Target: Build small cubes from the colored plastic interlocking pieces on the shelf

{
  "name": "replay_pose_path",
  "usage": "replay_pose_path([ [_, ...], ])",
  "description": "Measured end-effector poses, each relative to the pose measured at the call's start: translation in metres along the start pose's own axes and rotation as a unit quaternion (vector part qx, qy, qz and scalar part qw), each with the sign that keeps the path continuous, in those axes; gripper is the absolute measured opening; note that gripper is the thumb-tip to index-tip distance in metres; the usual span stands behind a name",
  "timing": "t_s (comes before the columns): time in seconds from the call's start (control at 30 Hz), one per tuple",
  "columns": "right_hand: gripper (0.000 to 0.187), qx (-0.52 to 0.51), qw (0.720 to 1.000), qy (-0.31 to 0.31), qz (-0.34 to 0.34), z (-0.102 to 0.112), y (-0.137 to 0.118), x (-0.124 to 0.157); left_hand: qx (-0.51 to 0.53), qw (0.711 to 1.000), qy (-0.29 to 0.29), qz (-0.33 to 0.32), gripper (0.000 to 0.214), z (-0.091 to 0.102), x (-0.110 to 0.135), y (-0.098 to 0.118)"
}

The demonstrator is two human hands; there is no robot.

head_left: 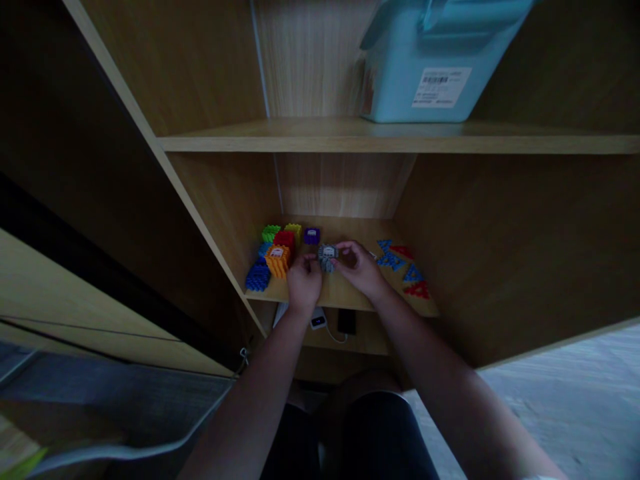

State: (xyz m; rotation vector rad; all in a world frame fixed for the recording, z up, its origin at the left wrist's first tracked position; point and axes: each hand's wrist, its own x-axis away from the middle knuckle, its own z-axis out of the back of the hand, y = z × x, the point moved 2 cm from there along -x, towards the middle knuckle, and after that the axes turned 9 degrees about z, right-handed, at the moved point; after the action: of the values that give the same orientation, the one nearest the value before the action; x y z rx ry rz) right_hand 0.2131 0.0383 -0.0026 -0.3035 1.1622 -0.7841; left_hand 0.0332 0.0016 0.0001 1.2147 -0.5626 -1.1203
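On the lower shelf (350, 297) of a wooden cabinet, my left hand (303, 283) and my right hand (359, 267) close from either side on a small grey toothed block (327, 255). Just left of it stand coloured toothed cubes: an orange cube (278, 260), a red cube (285, 239), a green cube (271, 233), a yellow cube (295, 229), a purple cube (311, 235) and a blue cube (258, 276). Flat blue and red toothed pieces (406, 268) lie on the shelf to the right of my right hand.
A pale blue plastic box (430, 63) with a label stands on the upper shelf (400, 137). Below the lower shelf hang a small white device with a cable (318, 321) and a dark device (346, 321). Cabinet walls close in left and right.
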Motion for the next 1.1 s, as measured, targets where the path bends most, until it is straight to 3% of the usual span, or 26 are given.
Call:
replay_pose_path([
  [0.47,0.048,-0.023,0.999,-0.021,-0.017,-0.0027,0.0024,0.0015,0.005,1.0,-0.006,0.007,0.02,-0.0007,-0.0008,-0.0027],
  [1.1,0.044,-0.028,0.999,-0.028,-0.006,-0.0041,0.0017,0.0006,-0.015,1.0,-0.021,-0.005,0.018,-0.001,-0.0012,-0.0026],
])
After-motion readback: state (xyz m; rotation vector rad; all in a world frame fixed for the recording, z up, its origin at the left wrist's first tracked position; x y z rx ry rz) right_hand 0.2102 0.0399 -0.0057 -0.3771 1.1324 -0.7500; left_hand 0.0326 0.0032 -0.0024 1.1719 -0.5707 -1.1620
